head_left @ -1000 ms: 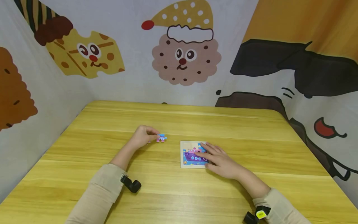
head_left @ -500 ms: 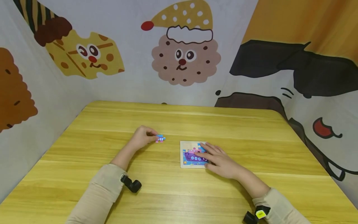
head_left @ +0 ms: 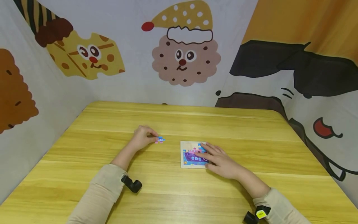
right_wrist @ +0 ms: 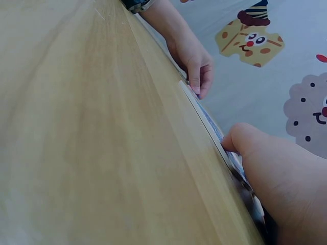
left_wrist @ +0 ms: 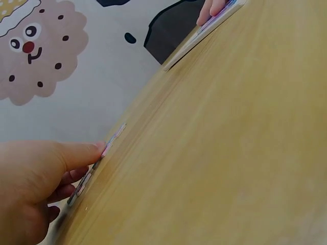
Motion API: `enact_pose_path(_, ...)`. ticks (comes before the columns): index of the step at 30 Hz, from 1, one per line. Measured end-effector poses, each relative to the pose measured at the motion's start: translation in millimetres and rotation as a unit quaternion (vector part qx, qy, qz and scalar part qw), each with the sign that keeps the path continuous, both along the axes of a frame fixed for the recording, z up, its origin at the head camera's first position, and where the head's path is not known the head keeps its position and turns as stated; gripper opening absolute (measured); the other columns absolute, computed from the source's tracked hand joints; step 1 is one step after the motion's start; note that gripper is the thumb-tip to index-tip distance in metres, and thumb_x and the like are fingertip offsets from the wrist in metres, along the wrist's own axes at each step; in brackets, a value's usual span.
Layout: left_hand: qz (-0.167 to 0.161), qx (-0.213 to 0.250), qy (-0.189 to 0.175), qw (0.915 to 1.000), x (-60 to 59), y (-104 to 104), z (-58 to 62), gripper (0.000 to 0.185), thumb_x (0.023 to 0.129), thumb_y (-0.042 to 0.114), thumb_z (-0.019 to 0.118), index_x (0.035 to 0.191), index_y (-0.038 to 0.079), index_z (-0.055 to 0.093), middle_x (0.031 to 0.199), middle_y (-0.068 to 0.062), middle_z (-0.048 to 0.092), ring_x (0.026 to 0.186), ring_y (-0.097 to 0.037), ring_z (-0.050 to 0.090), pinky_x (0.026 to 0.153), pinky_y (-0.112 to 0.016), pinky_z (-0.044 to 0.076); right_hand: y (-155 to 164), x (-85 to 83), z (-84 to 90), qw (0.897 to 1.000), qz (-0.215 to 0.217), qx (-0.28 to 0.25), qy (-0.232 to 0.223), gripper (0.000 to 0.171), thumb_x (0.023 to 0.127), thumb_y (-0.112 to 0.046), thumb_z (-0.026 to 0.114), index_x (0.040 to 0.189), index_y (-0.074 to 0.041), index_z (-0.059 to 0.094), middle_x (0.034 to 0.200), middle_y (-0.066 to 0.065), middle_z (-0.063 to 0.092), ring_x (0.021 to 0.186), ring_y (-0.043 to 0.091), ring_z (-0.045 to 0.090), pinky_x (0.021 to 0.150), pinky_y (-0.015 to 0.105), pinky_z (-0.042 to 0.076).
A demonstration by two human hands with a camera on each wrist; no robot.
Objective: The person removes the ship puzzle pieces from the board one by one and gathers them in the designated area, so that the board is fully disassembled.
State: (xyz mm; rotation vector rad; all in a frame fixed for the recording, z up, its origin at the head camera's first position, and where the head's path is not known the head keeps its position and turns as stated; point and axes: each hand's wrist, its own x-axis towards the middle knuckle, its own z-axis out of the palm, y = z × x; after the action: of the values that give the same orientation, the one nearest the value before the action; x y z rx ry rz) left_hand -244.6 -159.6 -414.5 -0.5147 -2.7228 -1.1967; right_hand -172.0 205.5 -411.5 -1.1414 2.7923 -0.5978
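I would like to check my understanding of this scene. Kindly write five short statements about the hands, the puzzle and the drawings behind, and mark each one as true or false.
1. The left hand pinches a small blue and pink puzzle part. True.
2. The right hand rests on the puzzle board. True.
3. The small blue and pink puzzle part lies inside the puzzle board. False: it is apart from the board, to the left of it in the head view.
4. The picture on the puzzle board is complete. False: an area at its upper left is bare.
5. The drawn cookie behind the table wears a dotted hat. True.
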Motion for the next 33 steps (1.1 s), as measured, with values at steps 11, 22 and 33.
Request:
enact_pose_path(11, 0.002, 0.004, 0.001, 1.0000, 1.0, 0.0, -0.2, 0.011, 0.078, 0.014, 0.080, 0.088, 0.010, 0.076, 0.094, -0.004, 0.066, 0.099, -0.029, 0.048, 0.096, -0.053, 0.023, 1.7, 0.7, -2.2, 1.000, -0.006, 0.004, -0.008, 0.046, 0.100, -0.030, 0.048, 0.146, -0.031, 0.041, 0.158, 0.010, 0.013, 0.143, 0.031, 0.008, 0.111, 0.054, 0.007)
enact_pose_path(22, 0.005, 0.031, -0.001, 0.9995, 2.6, 1.2, -0.1, 0.014, 0.081, 0.015, 0.077, 0.093, 0.008, 0.075, 0.095, -0.004, 0.066, 0.097, -0.028, 0.049, 0.086, -0.047, 0.038, 3.2, 4.5, -6.2, 0.999, -0.039, 0.004, 0.003, 0.047, 0.099, -0.037, 0.048, 0.146, -0.035, 0.040, 0.158, 0.016, 0.009, 0.143, 0.036, 0.008, 0.109, 0.059, 0.008)
enact_pose_path(33, -0.012, 0.074, 0.002, 0.9972, 8.9, 20.7, 5.6, 0.012, 0.084, 0.010, 0.075, 0.094, 0.002, 0.074, 0.093, -0.007, 0.062, 0.093, -0.026, 0.058, 0.078, -0.037, 0.052, 4.4, 4.7, -7.1, 0.999, -0.033, 0.009, 0.008, 0.046, 0.101, -0.041, 0.044, 0.146, -0.036, 0.039, 0.158, 0.015, 0.007, 0.143, 0.036, 0.007, 0.108, 0.061, 0.008)
